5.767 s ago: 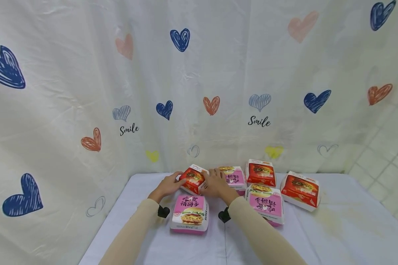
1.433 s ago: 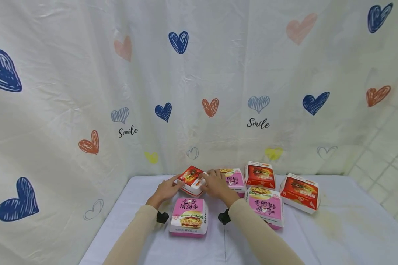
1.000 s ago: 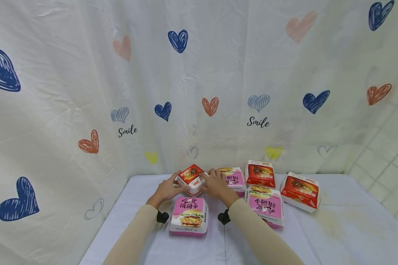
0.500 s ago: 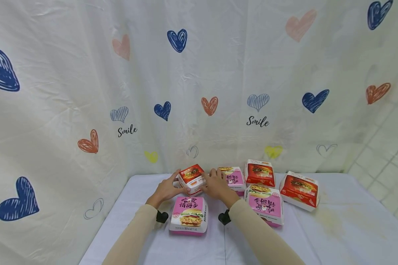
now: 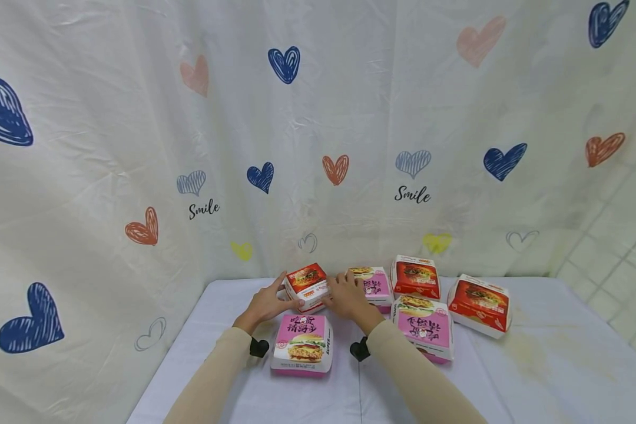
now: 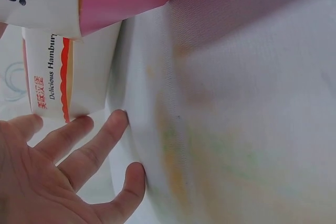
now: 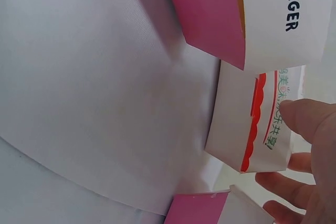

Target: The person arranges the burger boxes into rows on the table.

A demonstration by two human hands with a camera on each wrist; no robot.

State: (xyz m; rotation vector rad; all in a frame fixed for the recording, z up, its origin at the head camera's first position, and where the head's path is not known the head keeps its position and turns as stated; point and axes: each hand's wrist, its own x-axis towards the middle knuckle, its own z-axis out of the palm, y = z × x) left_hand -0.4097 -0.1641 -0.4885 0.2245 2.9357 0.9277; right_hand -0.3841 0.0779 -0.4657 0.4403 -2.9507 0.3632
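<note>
A red-and-white hamburger box (image 5: 305, 278) stands at the back left of the table, between the two hands. My left hand (image 5: 265, 304) holds its left side, with the thumb at the near corner. In the left wrist view, fingertips (image 6: 81, 123) meet its white side wall. From the right, my right hand (image 5: 348, 297) grips the same box; in the right wrist view the thumb (image 7: 302, 114) lies on its lettered side and the other fingers reach round behind the edge. A pink hamburger box (image 5: 302, 347) sits just in front, between the forearms.
Right of the hands stand a pink box (image 5: 376, 285) at the back, another pink box (image 5: 424, 327) nearer, and two red boxes (image 5: 416, 278) (image 5: 479, 303). A white cloth covers the table (image 5: 535, 365); a heart-printed curtain (image 5: 371, 118) hangs behind it.
Between the hands, the red box has been turned round: its lettered white side, earlier at the back, now faces the near side. The other boxes have stayed put.
</note>
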